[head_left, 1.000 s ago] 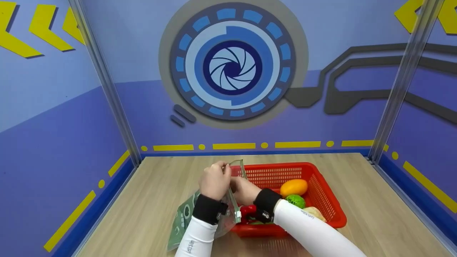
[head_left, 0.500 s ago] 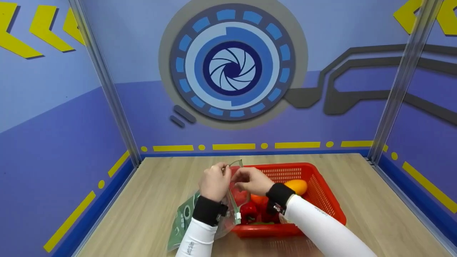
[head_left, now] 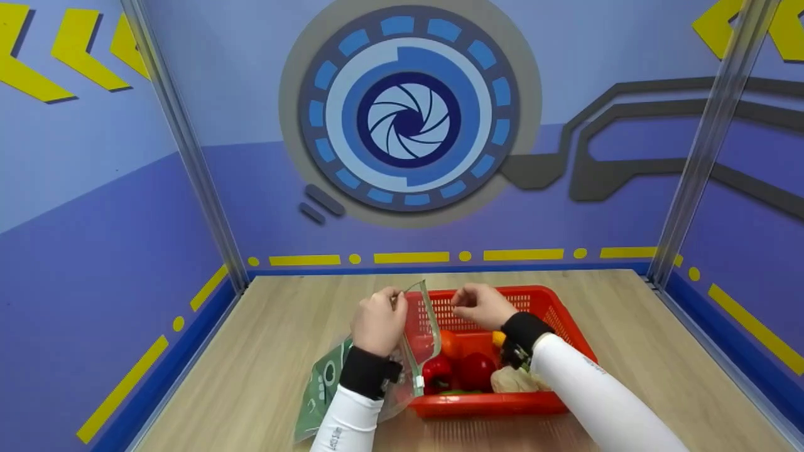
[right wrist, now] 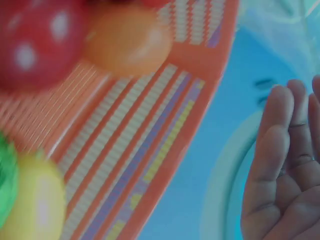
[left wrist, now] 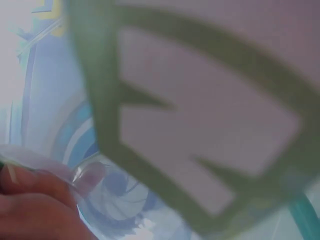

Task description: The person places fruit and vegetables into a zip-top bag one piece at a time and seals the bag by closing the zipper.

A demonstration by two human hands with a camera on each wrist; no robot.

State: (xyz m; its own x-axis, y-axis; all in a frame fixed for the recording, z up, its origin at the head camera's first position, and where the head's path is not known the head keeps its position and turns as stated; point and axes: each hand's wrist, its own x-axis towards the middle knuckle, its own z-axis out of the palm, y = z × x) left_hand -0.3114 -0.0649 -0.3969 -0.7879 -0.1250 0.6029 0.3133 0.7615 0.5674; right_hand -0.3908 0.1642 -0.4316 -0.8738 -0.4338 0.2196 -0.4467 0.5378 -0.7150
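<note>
My left hand (head_left: 379, 323) pinches the upper edge of a clear zip bag (head_left: 323, 383) with a green print and a white slider (head_left: 419, 384). The bag's mouth gapes toward the red basket (head_left: 490, 405). In the left wrist view the green print (left wrist: 107, 100) fills much of the frame, beside my fingers (left wrist: 35, 187). Over the basket's back part hovers my right hand (head_left: 482, 306), loosely bent and holding nothing. The right wrist view shows its fingers (right wrist: 277, 110) relaxed. Below it lie a red bell pepper (head_left: 434, 370), a round red piece (head_left: 475, 371) and an orange piece (head_left: 448, 344).
A pale, lumpy piece (head_left: 514, 380) lies at the basket's front right, partly behind the right wrist. Yellow-orange (right wrist: 42, 200) and green (right wrist: 5, 175) pieces show in the right wrist view. Wooden tabletop (head_left: 264, 351) surrounds the basket; a patterned wall (head_left: 251, 213) stands behind.
My right hand has come away from the bag's mouth, moving right and up over the basket. The left hand and bag have stayed in place. More of the basket's contents now show.
</note>
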